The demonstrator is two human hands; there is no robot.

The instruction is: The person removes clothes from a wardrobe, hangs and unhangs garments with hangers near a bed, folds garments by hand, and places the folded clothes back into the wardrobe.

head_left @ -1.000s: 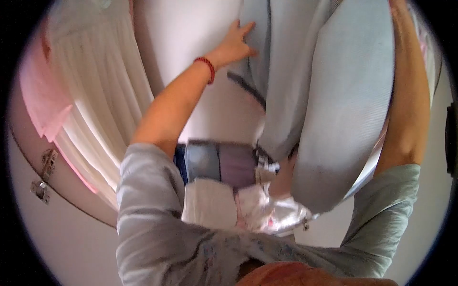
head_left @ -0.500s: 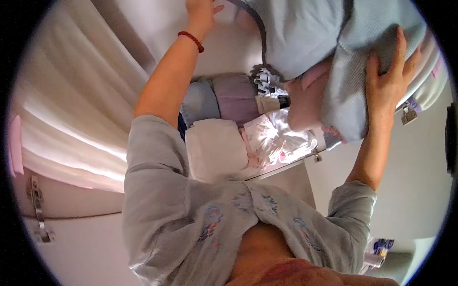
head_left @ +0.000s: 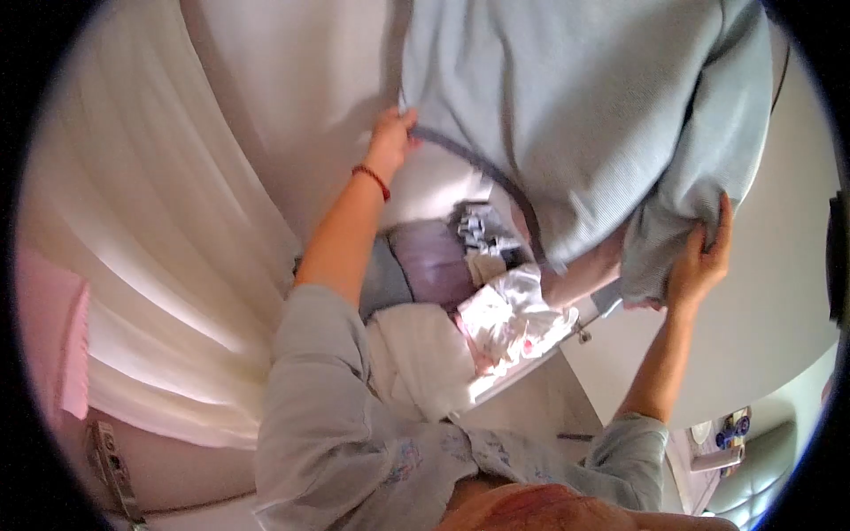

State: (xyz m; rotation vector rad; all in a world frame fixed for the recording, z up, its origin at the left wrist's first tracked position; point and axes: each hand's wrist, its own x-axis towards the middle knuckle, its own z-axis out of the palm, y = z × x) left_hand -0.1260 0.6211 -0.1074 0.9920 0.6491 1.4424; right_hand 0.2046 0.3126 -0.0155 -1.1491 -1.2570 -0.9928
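A large grey-blue knit top [head_left: 575, 97] with a dark trimmed edge hangs spread out across the upper right. My left hand [head_left: 390, 140], a red cord bracelet at its wrist, is closed on the garment's left corner, where the dark trim [head_left: 474, 161] runs. At the right, my right hand [head_left: 699, 265] grips what looks like the sleeve [head_left: 660, 230], thumb on one side and fingers around its edge. A pink cloth [head_left: 589, 273] shows below the top, between body and sleeve; what it belongs to is unclear.
Folded clothes lie on a shelf below: a white pile [head_left: 421, 358], a purple-grey pile [head_left: 432, 263], a blue-grey one [head_left: 382, 281] and white printed garments [head_left: 509, 323]. A cream curtain [head_left: 168, 239] hangs left. A white cabinet door [head_left: 744, 336] stands at the right.
My left hand has come down and closed on the top's corner. My right hand has moved lower with the sleeve, and the top now spreads wider. The view has shifted.
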